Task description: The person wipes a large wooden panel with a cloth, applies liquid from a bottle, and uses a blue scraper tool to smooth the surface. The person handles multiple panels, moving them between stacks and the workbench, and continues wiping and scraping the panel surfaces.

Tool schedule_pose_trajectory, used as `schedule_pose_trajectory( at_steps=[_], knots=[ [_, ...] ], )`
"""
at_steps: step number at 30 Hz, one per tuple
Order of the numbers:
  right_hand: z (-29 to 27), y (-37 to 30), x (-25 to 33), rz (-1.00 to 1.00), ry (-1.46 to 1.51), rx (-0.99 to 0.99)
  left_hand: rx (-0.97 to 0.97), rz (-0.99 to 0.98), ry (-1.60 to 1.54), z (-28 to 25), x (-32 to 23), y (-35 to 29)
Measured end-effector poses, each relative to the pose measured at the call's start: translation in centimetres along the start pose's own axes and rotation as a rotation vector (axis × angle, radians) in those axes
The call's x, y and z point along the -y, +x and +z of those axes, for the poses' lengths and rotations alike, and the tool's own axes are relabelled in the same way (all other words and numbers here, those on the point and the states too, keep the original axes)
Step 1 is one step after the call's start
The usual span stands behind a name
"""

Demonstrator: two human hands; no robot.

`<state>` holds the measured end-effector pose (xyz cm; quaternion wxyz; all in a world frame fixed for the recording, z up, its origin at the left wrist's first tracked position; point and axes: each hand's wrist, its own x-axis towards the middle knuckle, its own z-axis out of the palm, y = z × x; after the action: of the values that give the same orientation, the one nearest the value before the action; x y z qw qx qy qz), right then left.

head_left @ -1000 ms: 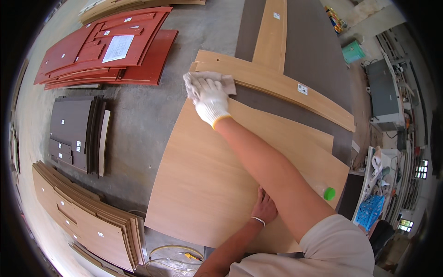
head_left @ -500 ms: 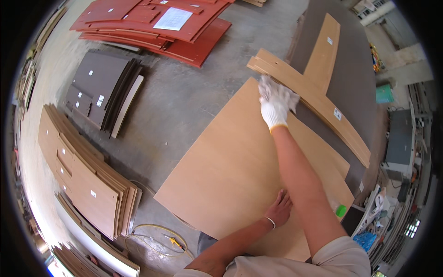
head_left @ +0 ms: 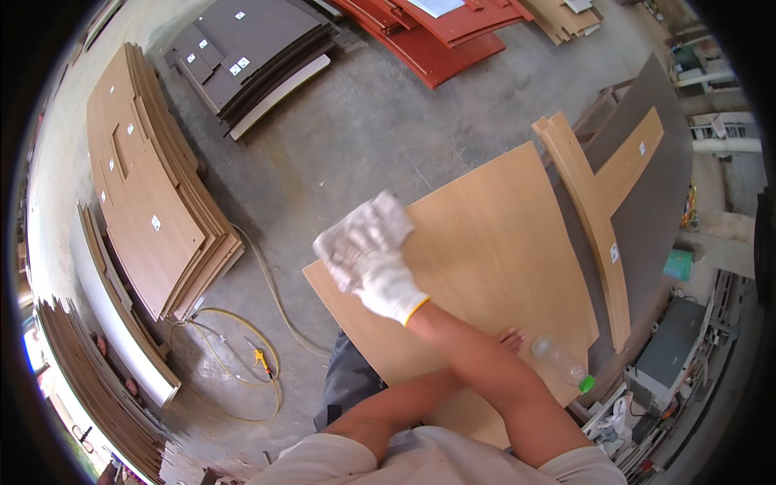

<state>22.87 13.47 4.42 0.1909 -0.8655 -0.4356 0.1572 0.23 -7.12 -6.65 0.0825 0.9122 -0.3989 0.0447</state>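
A light wood-coloured panel (head_left: 493, 234) lies in front of me. My right hand (head_left: 388, 284), in a white knitted glove with a yellow cuff edge, is closed on a crumpled pale cloth (head_left: 386, 213) at the panel's left edge; the cloth is blurred. The right forearm crosses above the left one. My bare left hand (head_left: 511, 339) rests on the panel at the right, its fingertips stretched out flat and the rest hidden behind my right forearm. Close to those fingers lies a clear plastic bottle (head_left: 558, 360) with a green cap.
Long wood-coloured strips (head_left: 594, 218) lie on a dark board (head_left: 659, 194) at right. Stacks of brown panels (head_left: 149, 210), dark panels (head_left: 250, 48) and red panels (head_left: 461, 40) stand on the floor. A yellow air gun (head_left: 260, 358) with its hose lies at lower left.
My right hand has swept the cloth from the panel's far corner to its left edge. My view has turned, shifting the stacks rightward and bringing the bottle into fuller view. My left hand stays on the panel.
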Motion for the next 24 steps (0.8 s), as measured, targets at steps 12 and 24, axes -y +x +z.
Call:
schedule_pose_trajectory(
  at_steps=[12, 24],
  knots=[
    [-3.1, -5.7, -18.3, 0.55, -0.402, -0.497, -0.534, -1.373, -1.248, -13.2, 22.6, -20.9],
    [-9.4, -5.8, -24.6, 0.725, -0.403, -0.492, -0.783, -1.489, -1.732, -11.0, 22.4, -19.5]
  ],
)
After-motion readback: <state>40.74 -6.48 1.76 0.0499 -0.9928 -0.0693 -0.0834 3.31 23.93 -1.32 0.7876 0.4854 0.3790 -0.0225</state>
